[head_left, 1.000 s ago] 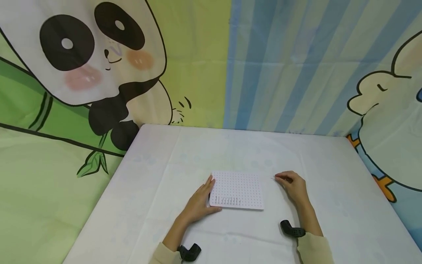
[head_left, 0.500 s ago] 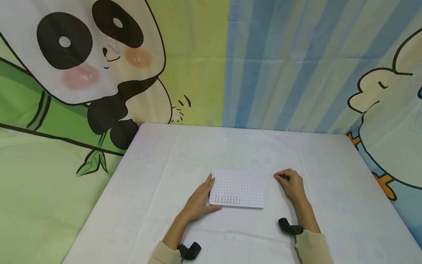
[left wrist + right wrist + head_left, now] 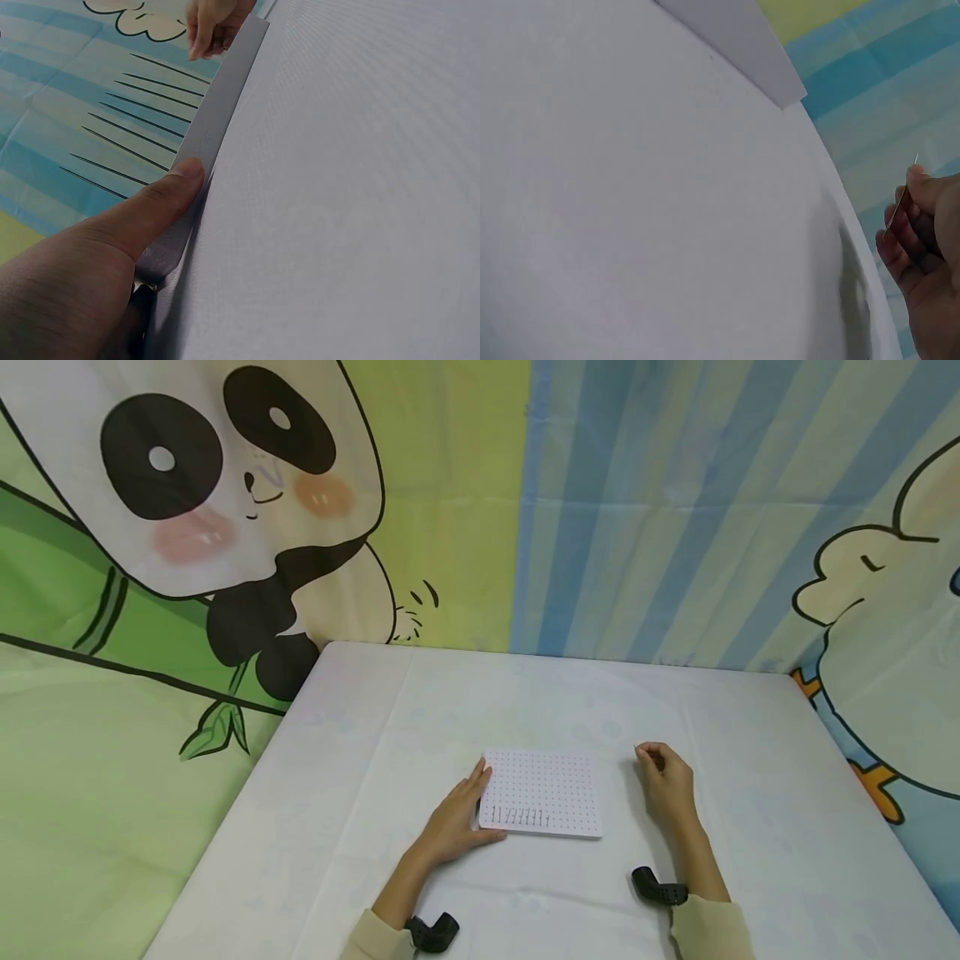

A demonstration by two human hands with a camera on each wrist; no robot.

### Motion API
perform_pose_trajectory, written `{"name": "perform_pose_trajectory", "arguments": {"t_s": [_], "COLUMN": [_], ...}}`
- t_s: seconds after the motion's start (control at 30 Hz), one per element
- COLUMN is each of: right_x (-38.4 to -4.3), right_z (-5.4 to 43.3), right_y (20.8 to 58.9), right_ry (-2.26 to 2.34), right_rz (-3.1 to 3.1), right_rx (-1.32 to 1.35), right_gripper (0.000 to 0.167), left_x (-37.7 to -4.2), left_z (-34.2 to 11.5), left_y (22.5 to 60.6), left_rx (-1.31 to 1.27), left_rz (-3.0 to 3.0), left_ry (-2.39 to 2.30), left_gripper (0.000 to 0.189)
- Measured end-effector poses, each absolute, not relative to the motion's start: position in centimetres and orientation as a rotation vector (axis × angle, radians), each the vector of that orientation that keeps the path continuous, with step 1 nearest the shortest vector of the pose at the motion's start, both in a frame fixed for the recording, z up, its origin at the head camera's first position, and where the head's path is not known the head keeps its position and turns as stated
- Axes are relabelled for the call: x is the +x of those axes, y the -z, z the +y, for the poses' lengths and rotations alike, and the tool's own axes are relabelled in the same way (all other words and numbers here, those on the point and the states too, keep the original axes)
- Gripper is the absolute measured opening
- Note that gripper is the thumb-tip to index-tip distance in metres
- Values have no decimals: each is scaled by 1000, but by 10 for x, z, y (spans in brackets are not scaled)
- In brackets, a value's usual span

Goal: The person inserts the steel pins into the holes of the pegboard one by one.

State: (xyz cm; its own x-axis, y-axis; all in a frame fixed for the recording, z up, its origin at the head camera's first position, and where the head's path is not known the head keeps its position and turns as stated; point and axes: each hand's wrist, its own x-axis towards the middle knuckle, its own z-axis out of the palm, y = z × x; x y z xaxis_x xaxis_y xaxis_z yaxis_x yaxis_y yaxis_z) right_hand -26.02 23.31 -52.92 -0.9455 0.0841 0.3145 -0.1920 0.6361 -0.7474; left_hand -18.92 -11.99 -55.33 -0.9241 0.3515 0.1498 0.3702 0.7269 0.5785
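Note:
A white perforated board (image 3: 540, 785) lies on the table, with several thin needles (image 3: 521, 816) standing in a row along its near side. Seen from the left wrist, these needles (image 3: 142, 120) rise dark and slender above the board's edge (image 3: 217, 112). My left hand (image 3: 453, 818) holds the board at its left end, thumb along the near edge and fingers by the left side. To the right of the board, my right hand (image 3: 667, 781) is raised over the table. Its thumb and fingertips pinch one thin metal needle (image 3: 901, 201), clearest in the right wrist view.
White cloth covers the table (image 3: 420, 702). Behind it hangs a printed curtain (image 3: 450, 502) with a panda and blue stripes. A black wrist camera (image 3: 433, 933) sits on the left wrist, another black wrist camera (image 3: 660, 888) on the right.
My right hand has shifted slightly right, away from the board, and the needle in its fingertips has turned from pointing left to pointing more upward. The left hand and board stay in place.

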Motion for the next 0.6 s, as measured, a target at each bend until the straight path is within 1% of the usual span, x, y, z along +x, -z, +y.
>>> {"name": "perform_pose_trajectory", "arguments": {"t_s": [0.07,0.13,0.23,0.3,0.4,0.5,0.6], "right_x": [-255,-248,-234,-222,-202,-187,-180], "right_z": [226,215,196,182,164,151,143], "right_y": [524,517,509,502,493,491,494], "right_ry": [-1306,-1460,-1685,-1795,-1839,-1822,-1767], "right_rz": [-2495,-2392,-2207,-2107,-2070,-2099,-2137], "right_rx": [111,184,403,554,724,802,840], "right_gripper": [30,24,13,10,12,15,17], "left_x": [-189,-190,-190,-190,-190,-189,-188], "left_z": [-120,-120,-120,-119,-119,-118,-118], "left_y": [554,553,552,551,550,550,550], "left_rx": [-602,-598,-593,-594,-595,-591,-583], "left_rz": [-2893,-2893,-2893,-2896,-2899,-2904,-2907], "left_ry": [974,973,972,971,976,991,1000], "left_gripper": [103,102,102,101,101,101,101]}}
